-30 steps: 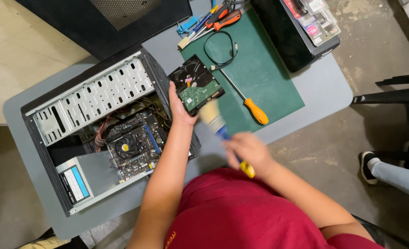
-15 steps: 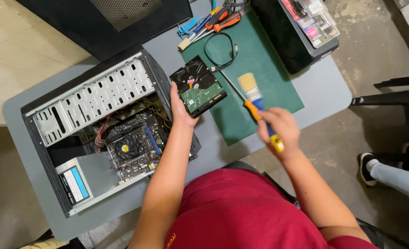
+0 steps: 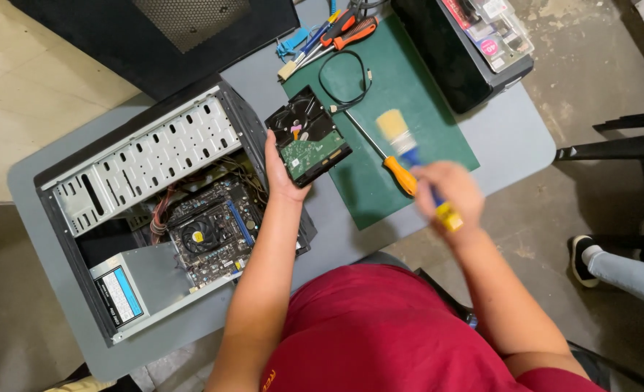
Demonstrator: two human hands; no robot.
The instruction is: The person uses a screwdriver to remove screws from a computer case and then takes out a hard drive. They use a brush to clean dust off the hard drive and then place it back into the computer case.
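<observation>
Left hand is gripping a hard drive from below, circuit board up, and is holding it above the grey table, between the open computer case and the green mat. Right hand is closed around a brush with a blue ferrule and yellow handle; the bristles are pointing away from the person and are hanging over the mat, well apart from the drive. This hand and the brush are blurred.

Change noted: a second ago the bristles were just beside the drive's near edge; half a second ago the brush was already swinging out to the right; now it is standing off over the mat, beside the orange-handled screwdriver. The drive itself is staying where it was, in the same grip and at much the same tilt. Judgement: one brushing stroke across the drive is ending, and the brush is being carried clear of it.

Surroundings: the case is lying on its side with motherboard, fan and power supply exposed. A black cable loop is lying on the mat behind the drive, with hand tools at the far edge. Another person's shoe is showing at right.
</observation>
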